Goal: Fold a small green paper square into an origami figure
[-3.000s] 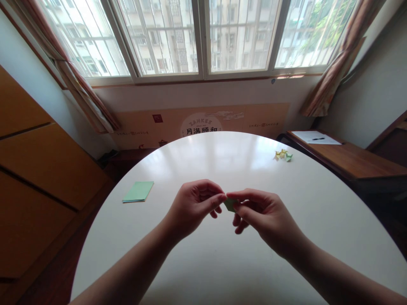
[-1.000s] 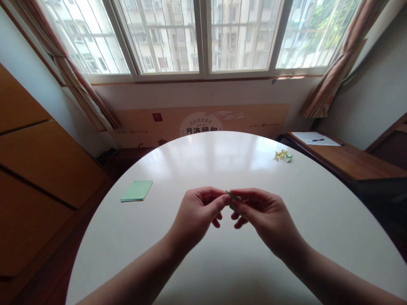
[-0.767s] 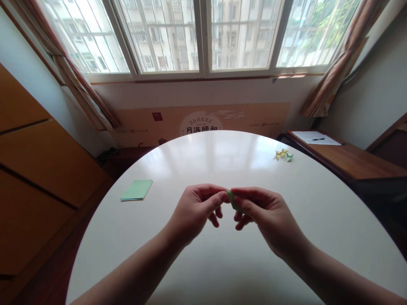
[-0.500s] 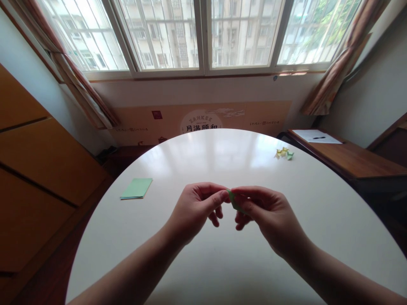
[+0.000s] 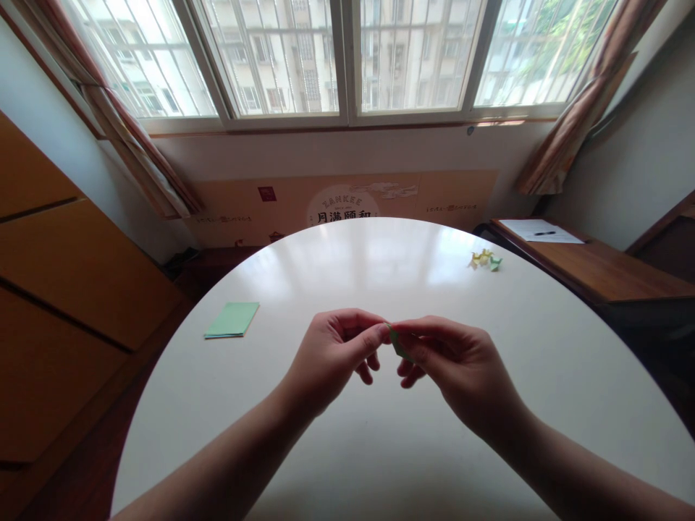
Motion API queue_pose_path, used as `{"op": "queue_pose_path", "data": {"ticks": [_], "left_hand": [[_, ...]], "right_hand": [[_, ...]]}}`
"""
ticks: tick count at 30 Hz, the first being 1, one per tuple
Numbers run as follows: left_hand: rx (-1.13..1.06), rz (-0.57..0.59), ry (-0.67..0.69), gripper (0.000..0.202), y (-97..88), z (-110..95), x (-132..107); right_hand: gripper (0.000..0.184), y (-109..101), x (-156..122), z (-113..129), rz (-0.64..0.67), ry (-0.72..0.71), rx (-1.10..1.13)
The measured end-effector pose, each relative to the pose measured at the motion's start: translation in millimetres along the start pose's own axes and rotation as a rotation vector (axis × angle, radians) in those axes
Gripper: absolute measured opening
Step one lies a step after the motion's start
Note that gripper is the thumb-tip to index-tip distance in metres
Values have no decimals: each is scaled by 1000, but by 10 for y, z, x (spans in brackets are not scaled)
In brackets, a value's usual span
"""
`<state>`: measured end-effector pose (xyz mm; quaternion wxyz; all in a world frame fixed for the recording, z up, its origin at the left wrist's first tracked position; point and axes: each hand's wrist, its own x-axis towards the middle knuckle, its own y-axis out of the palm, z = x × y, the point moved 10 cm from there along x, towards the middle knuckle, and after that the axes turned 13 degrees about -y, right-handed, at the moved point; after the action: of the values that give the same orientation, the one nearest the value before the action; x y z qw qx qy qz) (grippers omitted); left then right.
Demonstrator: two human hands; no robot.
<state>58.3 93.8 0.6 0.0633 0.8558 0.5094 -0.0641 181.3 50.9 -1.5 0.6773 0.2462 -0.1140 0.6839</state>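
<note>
A small piece of folded green paper (image 5: 398, 345) is held above the table between both my hands. My left hand (image 5: 347, 344) pinches its upper left tip between thumb and forefinger. On the other side, my right hand (image 5: 453, 354) grips the paper's body with thumb and fingers, which hide much of it. The fingertips of the two hands nearly meet at the top of the paper. A stack of square paper (image 5: 232, 320), green on top, lies to the left. Several small folded paper figures (image 5: 485, 260), yellow and green, sit together at the far right.
The round white table (image 5: 347, 463) fills the lower view, its curved edge running round the far side. Beyond it on the right stands a wooden desk (image 5: 619, 271) with a white sheet (image 5: 537, 231) and a pen. Orange-brown cabinets (image 5: 70, 289) are at the left.
My right hand's fingers have shifted slightly, the forefinger moving left towards the paper's top tip. The left hand keeps its pinch. The whole view has moved very little.
</note>
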Motion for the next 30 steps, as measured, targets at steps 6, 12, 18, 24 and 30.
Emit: {"op": "queue_pose_path", "data": {"ticks": [6, 12, 18, 24, 30], "left_hand": [[105, -49, 2, 14, -20, 2, -7], [458, -159, 120, 9, -53, -179, -65], [691, -173, 213, 12, -15, -264, -100], [704, -159, 176, 17, -54, -241, -65], [615, -276, 163, 18, -262, -328, -47]], "right_hand": [[11, -12, -13, -2, -40, 34, -41], [13, 26, -15, -31, 31, 25, -146], [13, 64, -25, -32, 106, 62, -278], [14, 50, -34, -74, 101, 164, -250], [19, 15, -38, -138, 59, 223, -174]]}}
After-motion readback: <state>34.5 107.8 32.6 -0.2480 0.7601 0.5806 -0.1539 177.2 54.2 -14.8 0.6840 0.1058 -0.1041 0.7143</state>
